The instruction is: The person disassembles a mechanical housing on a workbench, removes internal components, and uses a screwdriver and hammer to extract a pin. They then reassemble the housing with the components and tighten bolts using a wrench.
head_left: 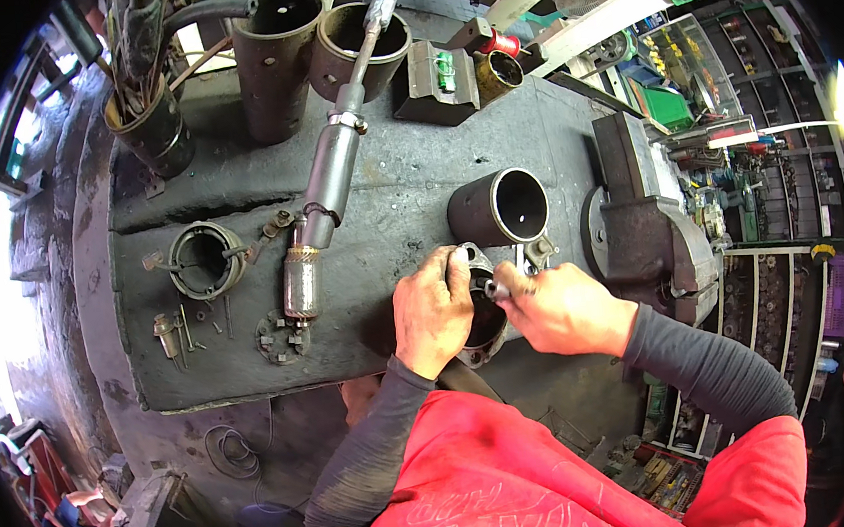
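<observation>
At the bench's front edge, my left hand (433,308) closes its fingers over the near-left rim of a metal housing (486,350), a hollow casting with flange ears. My right hand (569,311) pinches a small dark metal cylinder (496,290) over the housing's mouth. Its far end is hidden by my fingers. Just beyond both hands lies a dark steel cylindrical sleeve (497,207), its open end turned toward me. Beside it rests a small metal fitting (539,251), partly covered by my right hand.
A motor armature with a long shaft (333,166) stretches across the bench (388,216). To its left are a round brush holder (206,260) and loose screws (202,328). Tall metal cylinders (275,76) and a tool pot (155,136) stand behind. A vise (645,234) is at right.
</observation>
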{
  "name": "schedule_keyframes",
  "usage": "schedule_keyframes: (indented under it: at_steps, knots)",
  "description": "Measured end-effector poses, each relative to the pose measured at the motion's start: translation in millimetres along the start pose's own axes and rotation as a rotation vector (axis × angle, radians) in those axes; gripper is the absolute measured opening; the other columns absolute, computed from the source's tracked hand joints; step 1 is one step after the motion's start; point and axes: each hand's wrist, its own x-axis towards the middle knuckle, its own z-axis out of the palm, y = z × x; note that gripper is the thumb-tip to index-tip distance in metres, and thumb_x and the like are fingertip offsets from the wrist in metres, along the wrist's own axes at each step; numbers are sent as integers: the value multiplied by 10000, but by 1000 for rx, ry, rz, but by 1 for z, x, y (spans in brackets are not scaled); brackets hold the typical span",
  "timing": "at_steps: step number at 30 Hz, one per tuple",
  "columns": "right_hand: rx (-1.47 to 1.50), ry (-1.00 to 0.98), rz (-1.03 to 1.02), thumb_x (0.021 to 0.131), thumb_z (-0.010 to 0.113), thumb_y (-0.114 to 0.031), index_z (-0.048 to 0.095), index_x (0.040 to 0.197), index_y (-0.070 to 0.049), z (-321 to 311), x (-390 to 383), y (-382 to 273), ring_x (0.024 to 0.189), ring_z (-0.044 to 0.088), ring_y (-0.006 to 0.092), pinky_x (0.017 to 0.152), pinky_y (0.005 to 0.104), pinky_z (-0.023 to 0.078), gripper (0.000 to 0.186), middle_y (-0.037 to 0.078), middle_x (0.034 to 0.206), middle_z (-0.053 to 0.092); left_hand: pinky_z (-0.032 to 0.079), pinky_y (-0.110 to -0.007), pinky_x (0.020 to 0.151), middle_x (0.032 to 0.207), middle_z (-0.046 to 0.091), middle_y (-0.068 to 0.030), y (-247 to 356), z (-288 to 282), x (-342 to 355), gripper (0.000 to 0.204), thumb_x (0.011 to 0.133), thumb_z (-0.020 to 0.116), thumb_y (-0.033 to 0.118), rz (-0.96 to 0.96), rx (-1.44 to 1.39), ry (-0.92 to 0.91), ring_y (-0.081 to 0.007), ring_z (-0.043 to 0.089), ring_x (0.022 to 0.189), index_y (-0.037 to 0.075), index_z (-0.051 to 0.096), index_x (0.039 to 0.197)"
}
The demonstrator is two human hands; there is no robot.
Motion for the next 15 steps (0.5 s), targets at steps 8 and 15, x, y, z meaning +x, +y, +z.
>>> schedule_keyframes:
  at_steps: [8, 15]
  knots:
    - [358, 93, 276, 996, 638, -172, 557, 1048, 53, 1, 8, -5, 674, 679, 446, 634, 526, 518, 244, 225, 696, 651, 547, -515, 688, 885, 725, -245, -1, 0, -3, 264, 1084, 573, 251, 48, -5, 54, -458, 709, 827, 25, 709, 1067]
    - [-334, -104, -463, 884, 648, -186, 550, 1125, -52, -19, 18, 31, 605, 727, 323, 499, 448, 543, 293, 98, 649, 672, 548, -515, 700, 882, 723, -248, -1, -2, -2, 255, 1082, 574, 236, 15, -23, 7, -462, 708, 833, 20, 710, 1063]
